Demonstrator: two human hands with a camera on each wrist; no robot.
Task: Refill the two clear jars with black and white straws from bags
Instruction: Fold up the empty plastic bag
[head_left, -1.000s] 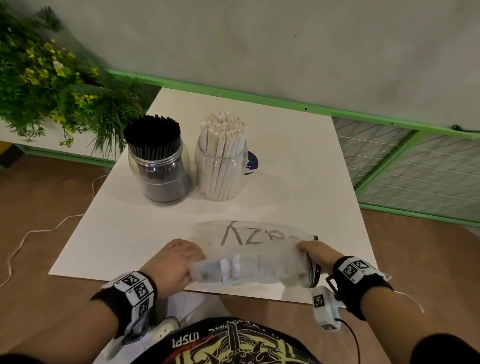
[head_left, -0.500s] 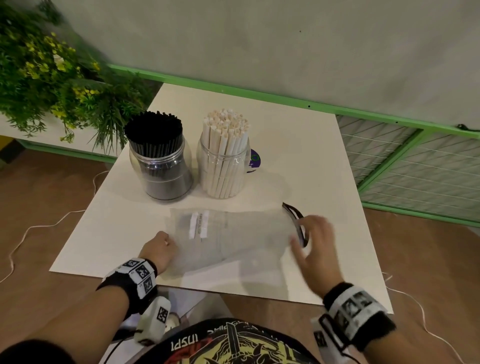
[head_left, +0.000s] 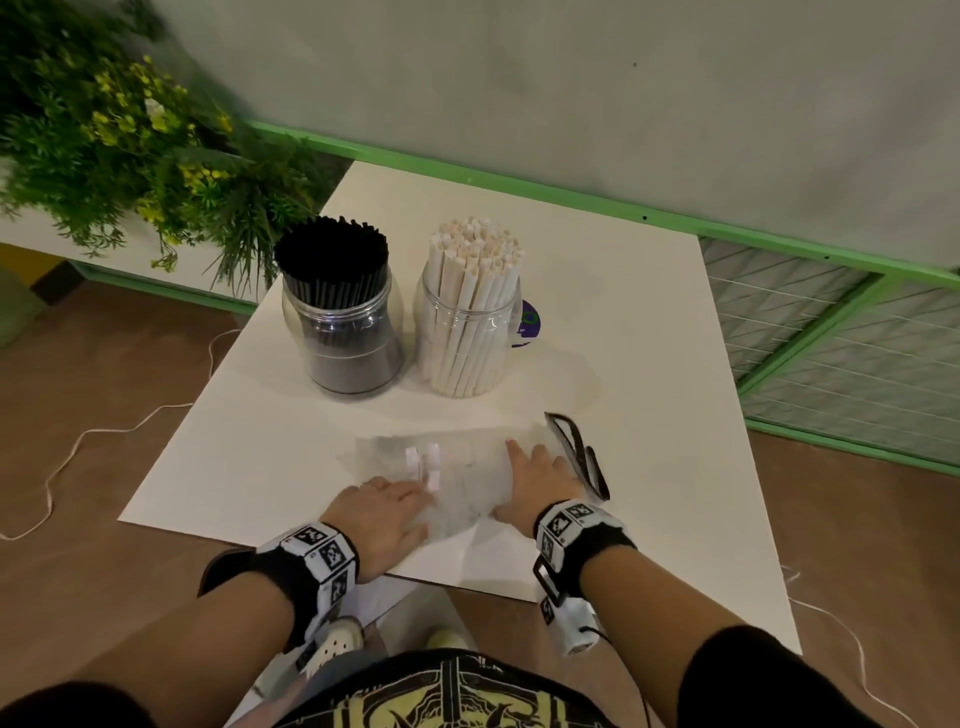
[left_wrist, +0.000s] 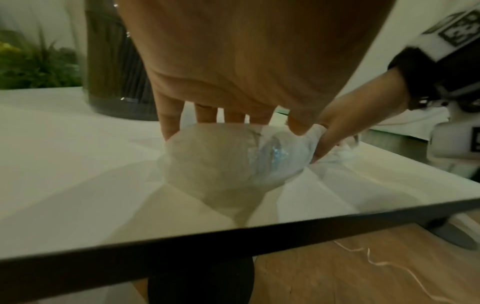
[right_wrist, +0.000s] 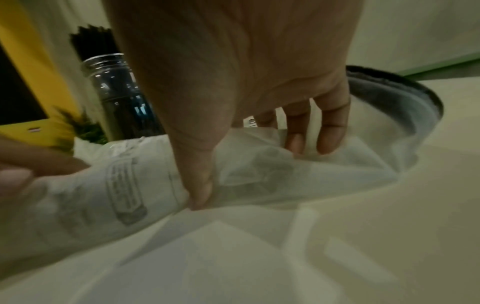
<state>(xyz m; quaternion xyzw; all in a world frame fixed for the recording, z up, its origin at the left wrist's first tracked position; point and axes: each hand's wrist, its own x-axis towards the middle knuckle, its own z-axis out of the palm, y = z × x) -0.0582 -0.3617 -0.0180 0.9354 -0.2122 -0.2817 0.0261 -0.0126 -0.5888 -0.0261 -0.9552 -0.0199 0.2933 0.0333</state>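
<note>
Two clear jars stand mid-table: the left jar (head_left: 343, 322) is packed with black straws (head_left: 332, 249), the right jar (head_left: 467, 338) with white straws (head_left: 475, 249). An empty clear bag (head_left: 467, 457) with a black zip rim (head_left: 574, 452) lies flat in front of them. My left hand (head_left: 400, 506) holds the bag's near left part, fingers over a bunched fold (left_wrist: 221, 164) and thumb against it. My right hand (head_left: 524, 467) pinches a fold (right_wrist: 246, 164) near the rim end between thumb and fingers. The black-straw jar (right_wrist: 116, 98) also shows behind the hands.
The white table (head_left: 649, 364) ends just under my wrists. A leafy plant (head_left: 130, 145) overhangs the far left corner. A green rail (head_left: 571, 197) and a wire-mesh panel (head_left: 857, 338) run behind and right. A purple sticker (head_left: 530, 322) sits behind the white jar; white cord (head_left: 78, 447) trails on the floor.
The bag, held up at the table's front edge a second ago, then spread flat, now lies flat. Both hands have come together from its two ends onto its near edge.
</note>
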